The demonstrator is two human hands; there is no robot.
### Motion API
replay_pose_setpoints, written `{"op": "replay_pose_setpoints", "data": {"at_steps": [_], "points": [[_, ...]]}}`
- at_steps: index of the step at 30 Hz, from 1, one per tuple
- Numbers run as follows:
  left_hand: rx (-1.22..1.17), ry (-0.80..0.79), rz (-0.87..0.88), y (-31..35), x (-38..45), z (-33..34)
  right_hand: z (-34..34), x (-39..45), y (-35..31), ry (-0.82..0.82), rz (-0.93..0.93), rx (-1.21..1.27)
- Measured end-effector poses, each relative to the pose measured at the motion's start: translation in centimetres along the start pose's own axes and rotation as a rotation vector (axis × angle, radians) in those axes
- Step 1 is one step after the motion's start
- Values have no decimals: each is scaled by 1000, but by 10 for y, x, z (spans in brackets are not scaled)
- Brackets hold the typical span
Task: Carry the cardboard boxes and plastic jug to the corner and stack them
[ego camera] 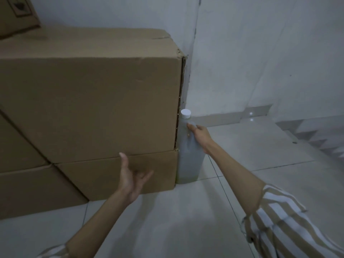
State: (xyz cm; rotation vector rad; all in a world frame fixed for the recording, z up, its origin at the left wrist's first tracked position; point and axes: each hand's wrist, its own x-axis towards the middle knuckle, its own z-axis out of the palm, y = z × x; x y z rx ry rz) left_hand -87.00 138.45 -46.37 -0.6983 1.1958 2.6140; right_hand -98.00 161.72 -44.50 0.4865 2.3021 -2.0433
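Plastic jug (189, 155) stands on floor at 3 o'clock of the cardboard boxes (89, 108), touching them. Right hand (200, 135) clamped on its shoulder/handle. Left hand (130, 179) open, empty. Jug prob heavy w/ liquid, smooth; grip handle.

Two bare forearms enter from the bottom of the frame. The right sleeve (290, 226), at lower right, is short, loose, striped tan and white. A matching striped left sleeve (53, 251) edges in at lower left.
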Motion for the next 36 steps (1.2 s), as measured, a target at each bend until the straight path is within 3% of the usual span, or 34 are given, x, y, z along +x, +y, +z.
{"op": "replay_pose_setpoints", "data": {"at_steps": [4,12,16,19,22,25,30,36], "points": [[-254,58,-6,7,6,17,3,-6,-2,29,15,46],[-298,119,33,10,22,25,-1,-9,-11,41,33,34],[-296,125,0,12,17,27,9,-15,-9,114,17,-95],[-191,118,-28,15,8,23,27,-31,-7,282,25,-328],[-40,91,-58,19,2,11,49,-56,-2,370,-5,-380],[330,92,-117,23,-9,1,73,-85,3,394,30,-435],[687,126,90,69,-64,22,103,-141,-36,278,245,-476],[809,166,156,169,-127,74,90,-179,-138,18,154,-346]]}}
